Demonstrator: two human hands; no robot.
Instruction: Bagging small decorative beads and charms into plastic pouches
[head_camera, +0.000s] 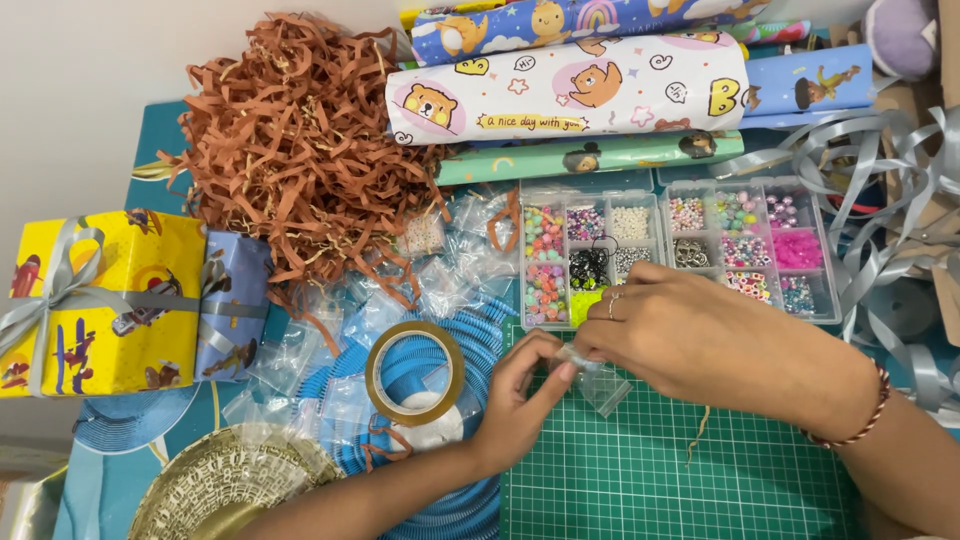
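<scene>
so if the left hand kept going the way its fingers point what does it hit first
Probably the small clear plastic bag that the left hand already pinches together with the right hand; beyond that lies the left bead organizer box, though depth is unclear.

Two bare forearms are seen entering from the lower edge of the frame, no sleeves showing. A thin ring is worn on a finger of the right hand (690, 335). A twisted red-and-white cord bracelet is worn at its wrist. The left hand (520, 400) is unadorned.

Clear glossy plastic bag (600, 382), matt green rubbery mat (680, 470), crinkled brown paper shreds (300, 150)
</scene>
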